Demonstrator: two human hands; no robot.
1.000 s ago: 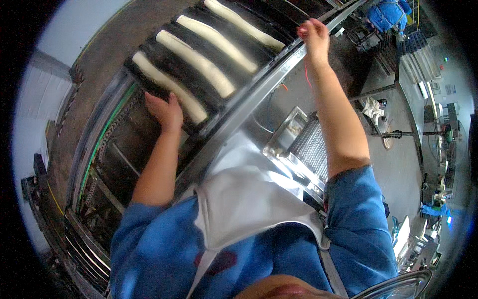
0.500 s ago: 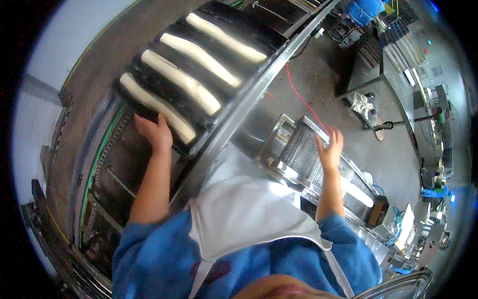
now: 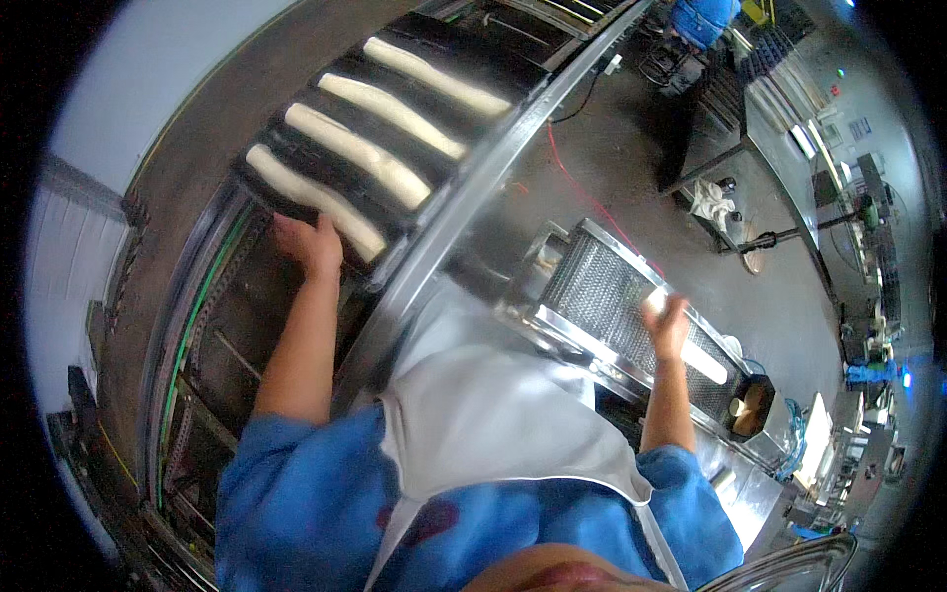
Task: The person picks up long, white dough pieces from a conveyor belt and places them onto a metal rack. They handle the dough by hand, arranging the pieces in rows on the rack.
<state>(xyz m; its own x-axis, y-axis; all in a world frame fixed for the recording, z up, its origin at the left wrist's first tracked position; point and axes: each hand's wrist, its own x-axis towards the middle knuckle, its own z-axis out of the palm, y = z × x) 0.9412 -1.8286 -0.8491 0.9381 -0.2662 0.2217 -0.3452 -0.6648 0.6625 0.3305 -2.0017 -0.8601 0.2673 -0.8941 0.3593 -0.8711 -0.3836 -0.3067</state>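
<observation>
Wall sheets (image 3: 860, 128) unreadably small; left hand (image 3: 310, 244) at black tray (image 3: 333, 178), right hand (image 3: 667, 324) over dough roll (image 3: 707, 363), grips unclear.

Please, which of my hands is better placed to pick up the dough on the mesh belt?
Probably your right hand: it is at this dough, over the mesh belt, though blur hides whether it grips. Your left hand is farther away, at the edge of the dark tray.

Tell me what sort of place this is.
Likely a commercial bakery or similar food plant: four long, pale, dough-like rolls lie on a black tray, a mesh-topped conveyor stands nearby, and the person wears a pale apron.
</observation>
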